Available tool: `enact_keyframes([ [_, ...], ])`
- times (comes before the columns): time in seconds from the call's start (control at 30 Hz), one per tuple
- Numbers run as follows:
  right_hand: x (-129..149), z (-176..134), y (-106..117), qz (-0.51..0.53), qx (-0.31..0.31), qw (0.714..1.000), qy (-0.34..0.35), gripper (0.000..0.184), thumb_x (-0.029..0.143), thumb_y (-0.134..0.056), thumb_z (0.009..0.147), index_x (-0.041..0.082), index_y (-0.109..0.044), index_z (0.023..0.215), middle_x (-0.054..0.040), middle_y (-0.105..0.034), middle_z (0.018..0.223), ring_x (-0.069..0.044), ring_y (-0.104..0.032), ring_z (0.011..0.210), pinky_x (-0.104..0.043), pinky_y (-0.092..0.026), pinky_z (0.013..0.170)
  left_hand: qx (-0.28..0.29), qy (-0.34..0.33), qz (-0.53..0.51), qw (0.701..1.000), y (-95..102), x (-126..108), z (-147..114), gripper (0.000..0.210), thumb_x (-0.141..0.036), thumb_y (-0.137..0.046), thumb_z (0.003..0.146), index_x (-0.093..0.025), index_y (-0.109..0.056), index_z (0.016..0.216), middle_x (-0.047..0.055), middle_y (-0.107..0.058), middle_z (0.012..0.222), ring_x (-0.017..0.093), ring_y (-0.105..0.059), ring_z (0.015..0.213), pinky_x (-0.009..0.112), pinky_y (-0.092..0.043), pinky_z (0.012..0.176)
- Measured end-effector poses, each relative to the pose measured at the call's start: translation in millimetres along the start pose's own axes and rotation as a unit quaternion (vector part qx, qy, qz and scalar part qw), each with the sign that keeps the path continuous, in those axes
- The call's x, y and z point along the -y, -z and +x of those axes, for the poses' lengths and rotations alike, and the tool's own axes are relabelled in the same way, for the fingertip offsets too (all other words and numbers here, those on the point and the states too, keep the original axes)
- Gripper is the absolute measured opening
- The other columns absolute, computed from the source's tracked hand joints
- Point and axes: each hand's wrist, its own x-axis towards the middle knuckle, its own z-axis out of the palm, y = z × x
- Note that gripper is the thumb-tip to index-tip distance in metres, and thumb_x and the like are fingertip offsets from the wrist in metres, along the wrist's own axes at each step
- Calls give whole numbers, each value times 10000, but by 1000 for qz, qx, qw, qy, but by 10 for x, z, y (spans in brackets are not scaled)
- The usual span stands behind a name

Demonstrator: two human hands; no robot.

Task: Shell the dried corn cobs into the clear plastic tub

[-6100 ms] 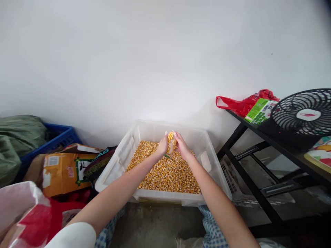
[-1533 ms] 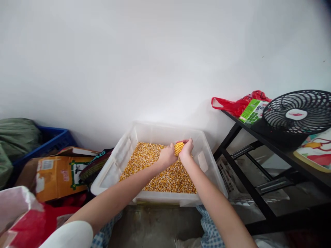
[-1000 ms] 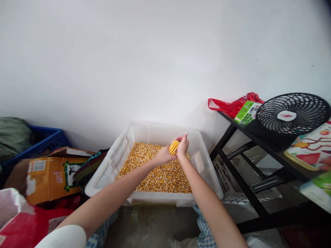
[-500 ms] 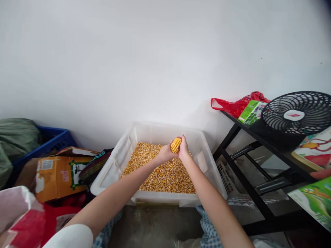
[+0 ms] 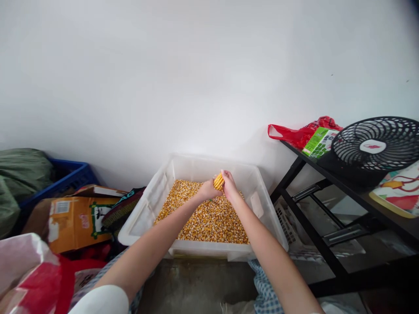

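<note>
Head view showed an ear of corn [image 5: 218, 182] held over a translucent plastic bin [image 5: 209, 247] of loose corn kernels [image 5: 206, 224]. The left hand [image 5: 208, 190] had its fingers wrapped round the ear's left side; the right hand [image 5: 229, 186] grasped its right. An orange cardboard box [image 5: 73, 226] lay left of the bin, and a black fan [image 5: 397, 141] sat on the table [image 5: 352, 185] at right.

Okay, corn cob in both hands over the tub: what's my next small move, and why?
Probably twist the corn cob with your right hand while your left hand steadies it: rows of kernels line its visible side, and the plastic tub beneath would catch them among the loose kernels.
</note>
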Motion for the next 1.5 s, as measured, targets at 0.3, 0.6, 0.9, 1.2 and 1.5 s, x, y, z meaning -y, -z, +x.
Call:
enact_keyframes([
  [0.3, 156, 12, 121, 41, -52, 996, -65, 265, 408, -584, 738, 189, -504, 864, -5, -622, 770, -135, -602, 704, -246, -491, 600, -51, -20, -241, 969, 306, 97, 145, 609, -416, -747, 510, -148, -516, 1005, 54, -627, 771, 165, -589, 667, 262, -449, 602],
  [0.6, 16, -291, -96, -128, 141, 973, -128, 385, 250, -649, 657, 201, -479, 999, -39, -583, 1009, -175, -584, 862, -300, -491, 705, -97, 54, -455, 884, 319, 105, 161, 470, -517, -612, 659, -124, -576, 914, 65, -617, 754, 128, -574, 628, 232, -443, 584],
  [0.9, -277, -492, -295, -593, 64, 800, 63, 297, 230, -638, 627, 158, -527, 893, -107, -599, 846, -227, -570, 762, -283, -389, 626, -189, 191, -587, 764, 235, 65, 161, 380, -497, -319, 790, -176, -463, 646, 17, -503, 460, 157, -557, 488, 250, -440, 501],
  [1.2, -224, -547, -305, -582, 132, 802, 35, 109, 289, -610, 647, 186, -577, 663, -1, -542, 566, -128, -484, 517, -214, -290, 483, -183, 162, -590, 769, 255, -15, 84, 316, -461, -354, 800, -191, -413, 646, -13, -461, 418, 172, -580, 496, 269, -457, 505],
  [1.5, -281, -571, -276, -539, 144, 829, 27, 101, 283, -589, 651, 188, -582, 682, 14, -547, 586, -115, -488, 538, -197, -316, 502, -166, 130, -582, 786, 244, 34, 60, 329, -488, -378, 771, -192, -390, 627, -25, -464, 425, 157, -567, 469, 263, -453, 489],
])
